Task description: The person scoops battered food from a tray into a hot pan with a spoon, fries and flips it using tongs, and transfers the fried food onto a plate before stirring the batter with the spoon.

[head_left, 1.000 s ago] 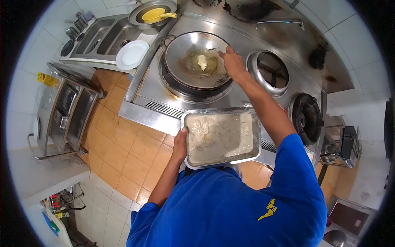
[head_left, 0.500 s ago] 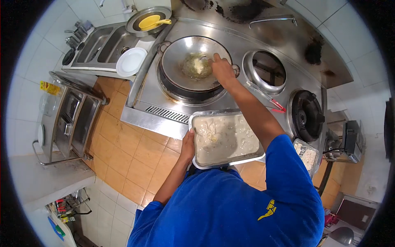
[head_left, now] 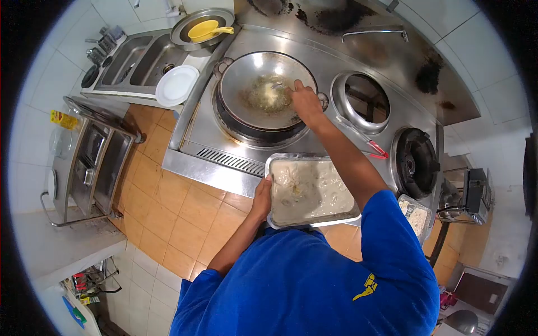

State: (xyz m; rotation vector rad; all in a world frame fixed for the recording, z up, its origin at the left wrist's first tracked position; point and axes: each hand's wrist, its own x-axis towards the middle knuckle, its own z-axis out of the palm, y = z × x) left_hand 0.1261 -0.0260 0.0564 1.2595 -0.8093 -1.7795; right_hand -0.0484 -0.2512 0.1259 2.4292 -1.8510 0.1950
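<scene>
My left hand [head_left: 262, 196] is closed on the left rim of a rectangular metal tray [head_left: 269, 215], which it holds at my waist. Thick, pale, lumpy batter [head_left: 314, 187] fills the tray. Over the right side of a large wok [head_left: 235, 84] is my right hand [head_left: 305, 101], its fingers closed on a small shiny utensil [head_left: 278, 85] that looks like a spoon, mostly hidden by the hand. Beneath it, pale batter [head_left: 271, 99] lies in bubbling oil [head_left: 255, 94] at the bottom of the wok.
Red-handled tongs [head_left: 376, 149] lie on the stove beside an open metal ring [head_left: 339, 92]. A black burner [head_left: 414, 162] and a tub of pale food [head_left: 416, 215] are on the right. At the left stand a white plate [head_left: 177, 85], sinks [head_left: 162, 59] and a metal cart [head_left: 92, 162].
The tray has shifted slightly to the right with my left hand. My right hand has moved slightly down and right over the wok, and the shiny utensil shows more clearly.
</scene>
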